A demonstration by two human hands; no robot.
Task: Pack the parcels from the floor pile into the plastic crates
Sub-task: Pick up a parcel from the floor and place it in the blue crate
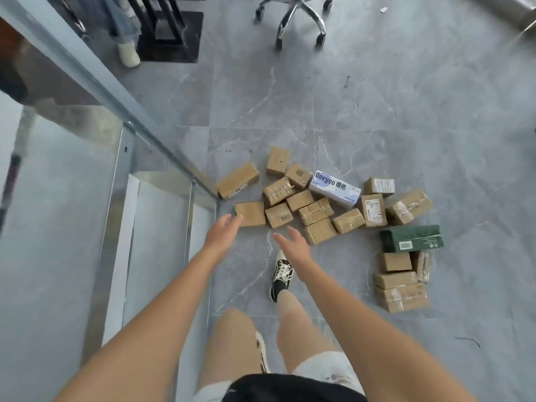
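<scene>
Both hands reach forward and down with fingers loosely spread, and neither holds anything. The left hand (222, 232) hangs above the floor, its fingertips in line with the near left corner of a plain brown parcel (250, 213); whether they touch it cannot be told. The right hand (291, 242) is held apart from the left, palm turned inward, over bare floor (377, 97) just short of the pile. Below it a black shoe with pale laces (280, 275) is planted on the grey marbled tiles.

The parcels lie scattered on the floor beyond the hands. Most are small taped brown cartons, packed close together in a loose cluster (316, 211). A white box printed with blue lettering (333, 187) lies tilted among them. To the right, a dark green box (412, 237) rests on a small stack of brown cartons (401, 285), set a little apart from the main cluster. One longer brown carton (237, 179) lies at the foot of a metal-framed glass panel (116, 181) that runs along the left side.

At the far edge of the floor stands the chrome wheeled base of a chair (294, 20). No crates show in this view.
</scene>
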